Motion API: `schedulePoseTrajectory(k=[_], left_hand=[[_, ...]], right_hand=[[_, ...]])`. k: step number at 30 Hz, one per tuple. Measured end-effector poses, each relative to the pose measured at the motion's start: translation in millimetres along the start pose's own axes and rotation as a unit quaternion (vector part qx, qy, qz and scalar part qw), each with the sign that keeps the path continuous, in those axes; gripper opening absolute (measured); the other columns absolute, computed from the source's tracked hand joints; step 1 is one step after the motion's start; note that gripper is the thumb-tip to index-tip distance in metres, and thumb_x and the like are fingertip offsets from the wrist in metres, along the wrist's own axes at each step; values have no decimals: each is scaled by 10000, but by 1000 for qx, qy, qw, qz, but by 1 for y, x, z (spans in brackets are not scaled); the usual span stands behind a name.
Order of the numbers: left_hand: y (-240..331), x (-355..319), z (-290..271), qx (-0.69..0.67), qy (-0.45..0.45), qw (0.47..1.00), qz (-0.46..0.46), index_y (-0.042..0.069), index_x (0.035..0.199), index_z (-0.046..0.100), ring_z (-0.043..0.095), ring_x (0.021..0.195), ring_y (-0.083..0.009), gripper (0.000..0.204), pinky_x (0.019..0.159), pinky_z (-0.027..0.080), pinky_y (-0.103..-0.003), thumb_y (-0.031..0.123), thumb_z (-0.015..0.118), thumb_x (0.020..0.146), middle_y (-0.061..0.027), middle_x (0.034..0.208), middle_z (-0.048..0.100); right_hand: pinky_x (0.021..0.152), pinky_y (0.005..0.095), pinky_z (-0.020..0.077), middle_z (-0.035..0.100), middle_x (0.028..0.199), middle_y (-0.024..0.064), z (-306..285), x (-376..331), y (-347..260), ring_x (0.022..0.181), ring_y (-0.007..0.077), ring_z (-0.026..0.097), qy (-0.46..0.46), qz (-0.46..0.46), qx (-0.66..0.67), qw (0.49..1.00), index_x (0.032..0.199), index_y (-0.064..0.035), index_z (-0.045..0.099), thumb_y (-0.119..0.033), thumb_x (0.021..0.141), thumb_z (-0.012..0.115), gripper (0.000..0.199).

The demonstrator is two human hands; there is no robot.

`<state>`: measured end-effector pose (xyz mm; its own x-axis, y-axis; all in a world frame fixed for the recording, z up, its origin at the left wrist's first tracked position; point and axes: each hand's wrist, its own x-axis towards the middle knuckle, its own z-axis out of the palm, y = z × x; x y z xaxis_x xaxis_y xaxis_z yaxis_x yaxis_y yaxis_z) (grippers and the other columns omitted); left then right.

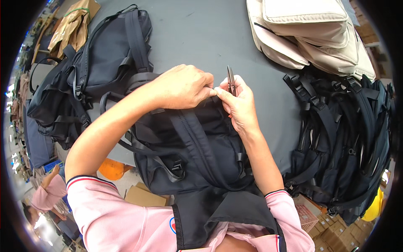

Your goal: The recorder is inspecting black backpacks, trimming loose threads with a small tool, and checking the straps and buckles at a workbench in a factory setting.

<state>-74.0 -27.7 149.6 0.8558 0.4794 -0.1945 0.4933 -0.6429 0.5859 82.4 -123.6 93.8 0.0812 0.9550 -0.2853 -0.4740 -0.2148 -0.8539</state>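
A black backpack (pixel 224 145) lies at the near edge of the grey worktop (pixel 197 40), directly in front of the person, its lower end reaching past that edge to the black apron (pixel 235 206) worn over a pink shirt (pixel 117 222). A wide padded strap (pixel 195 140) runs down its middle, and a buckle (pixel 177 166) sits left of the strap. Above the backpack's far end, the left hand (pixel 187 86) is closed in a pinch, knuckles up; whether anything fine is caught between its fingertips is too small to tell. The right hand (pixel 242 103) grips a pair of snips (pixel 230 79), blades pointing away from the person, and its thumb tip is at the left fingertips. To the left, black bags (pixel 111 54) lie heaped, with a brown paper bag (pixel 73 31) beyond them. To the right, more black backpacks (pixel 340 134) are massed together, and a pile of cream bags (pixel 308 33) lies just beyond these. Below the worktop at left are an orange object (pixel 111 169) and a carton (pixel 142 195); farther left, another person (pixel 49 193) in pink shows near the rim.
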Motion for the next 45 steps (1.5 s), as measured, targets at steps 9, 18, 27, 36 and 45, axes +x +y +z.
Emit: schedulePoseTrajectory(k=[9,18,27,36,45], left_hand=[[-12,-48,59,-515,25,840,-167,70,762,563,405,671,2,248,585,329,-186,230,544,950,99,712,485],[1,-62,77,-633,63,756,-152,63,787,592,466,662,-5,200,619,377,-166,208,580,923,76,732,552],[11,-62,75,-658,71,732,-161,47,807,620,494,682,-19,192,639,411,-188,198,570,914,50,738,574],[2,-60,85,-667,59,730,-136,36,809,618,492,651,-18,222,616,405,-175,221,584,927,56,724,570],[0,-58,84,-664,56,732,-146,48,806,621,491,669,-13,189,632,398,-173,201,594,914,62,737,571]], right_hand=[[721,263,467,494,961,82,-1,-49,26,825,147,535,69,-216,-294,929,1118,-18,519,-90,838,659,321],[527,289,465,542,820,86,0,-91,3,600,196,557,0,-298,-478,826,989,-39,630,-37,708,742,302],[537,307,462,551,783,87,8,-88,5,601,226,566,-27,-376,-537,755,965,-18,634,-57,683,744,306],[508,298,435,555,752,67,13,-88,7,567,212,542,-18,-422,-589,689,955,-29,636,-54,702,728,271],[539,307,465,558,758,77,11,-99,-2,600,226,575,12,-353,-537,766,940,-22,626,-36,712,723,248]])
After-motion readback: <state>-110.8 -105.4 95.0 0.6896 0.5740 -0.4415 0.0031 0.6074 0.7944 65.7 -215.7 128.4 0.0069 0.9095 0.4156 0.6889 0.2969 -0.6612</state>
